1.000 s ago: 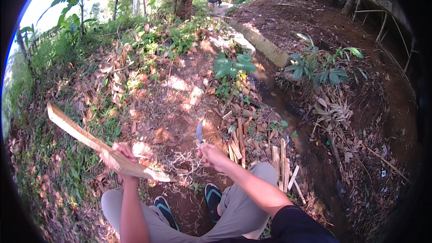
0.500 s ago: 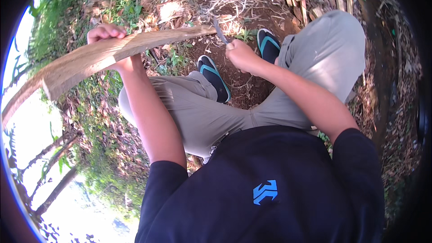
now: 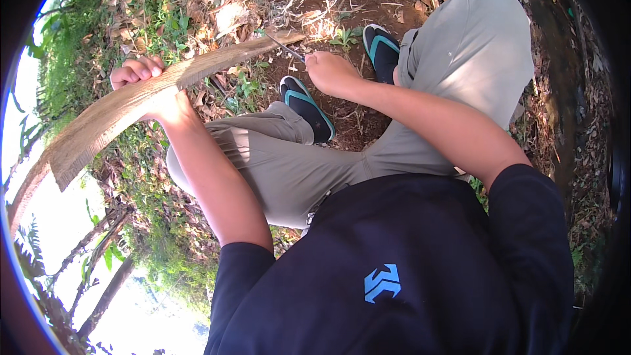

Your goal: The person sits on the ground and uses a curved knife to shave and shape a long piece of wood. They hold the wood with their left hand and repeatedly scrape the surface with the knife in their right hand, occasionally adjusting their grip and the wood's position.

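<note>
left hand (image 3: pixel 146 85) clenched round long dry palm stalk (image 3: pixel 131 102), slanting from near left to far centre | right hand (image 3: pixel 332 72) gripping knife (image 3: pixel 284 47), blade touching stalk's far tip | sandals (image 3: pixel 307 106) just beneath | advice: steady stalk, cut away from feet.

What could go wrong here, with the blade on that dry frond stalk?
1. The knife in the right hand meets the tip of the dry frond stalk just above the feet in open sandals; a slip could reach toes.
2. The left hand grips the stalk mid-length, so the long free end could swing or twist and throw off the cut.
</note>
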Demonstrator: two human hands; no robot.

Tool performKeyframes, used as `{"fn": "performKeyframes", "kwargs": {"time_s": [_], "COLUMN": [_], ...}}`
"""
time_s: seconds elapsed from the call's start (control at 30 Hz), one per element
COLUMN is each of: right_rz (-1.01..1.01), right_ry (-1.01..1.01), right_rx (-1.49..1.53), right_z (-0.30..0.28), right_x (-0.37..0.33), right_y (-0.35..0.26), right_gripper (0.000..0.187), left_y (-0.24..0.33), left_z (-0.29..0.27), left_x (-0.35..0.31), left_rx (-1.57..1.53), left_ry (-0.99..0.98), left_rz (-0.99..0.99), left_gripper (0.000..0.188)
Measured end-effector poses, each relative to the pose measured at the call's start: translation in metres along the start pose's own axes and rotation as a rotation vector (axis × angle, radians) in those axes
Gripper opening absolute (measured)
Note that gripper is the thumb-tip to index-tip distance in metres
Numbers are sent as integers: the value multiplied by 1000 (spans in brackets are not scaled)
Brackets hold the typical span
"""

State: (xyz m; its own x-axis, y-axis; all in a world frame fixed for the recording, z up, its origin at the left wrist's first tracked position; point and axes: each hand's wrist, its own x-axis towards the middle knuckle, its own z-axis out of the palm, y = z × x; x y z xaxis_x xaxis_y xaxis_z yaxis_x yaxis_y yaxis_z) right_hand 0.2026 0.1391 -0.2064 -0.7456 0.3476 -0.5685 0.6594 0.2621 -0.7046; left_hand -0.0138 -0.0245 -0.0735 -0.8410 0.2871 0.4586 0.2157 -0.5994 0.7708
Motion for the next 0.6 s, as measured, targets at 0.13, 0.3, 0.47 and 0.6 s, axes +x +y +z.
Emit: {"fn": "performKeyframes", "kwargs": {"time_s": [0.13, 0.3, 0.47, 0.6], "right_rz": [-81, -140, -122, -89], "right_ry": [-18, -14, -6, 23], "right_rx": [-2, 40, 48, 45], "right_z": [-3, 5, 3, 4], "right_x": [-10, -15, -17, -15], "right_y": [-9, -5, -7, -4], "right_gripper": [39, 35, 34, 34], "left_y": [0, -2, -2, -2], "left_z": [1, -6, -10, 0], "left_x": [-3, 1, 1, -2], "left_rx": [-7, -37, -24, -52], "left_ry": [11, -21, 9, 24], "left_rz": [-2, -12, -30, -40], "left_gripper": [53, 51, 53, 58]}}
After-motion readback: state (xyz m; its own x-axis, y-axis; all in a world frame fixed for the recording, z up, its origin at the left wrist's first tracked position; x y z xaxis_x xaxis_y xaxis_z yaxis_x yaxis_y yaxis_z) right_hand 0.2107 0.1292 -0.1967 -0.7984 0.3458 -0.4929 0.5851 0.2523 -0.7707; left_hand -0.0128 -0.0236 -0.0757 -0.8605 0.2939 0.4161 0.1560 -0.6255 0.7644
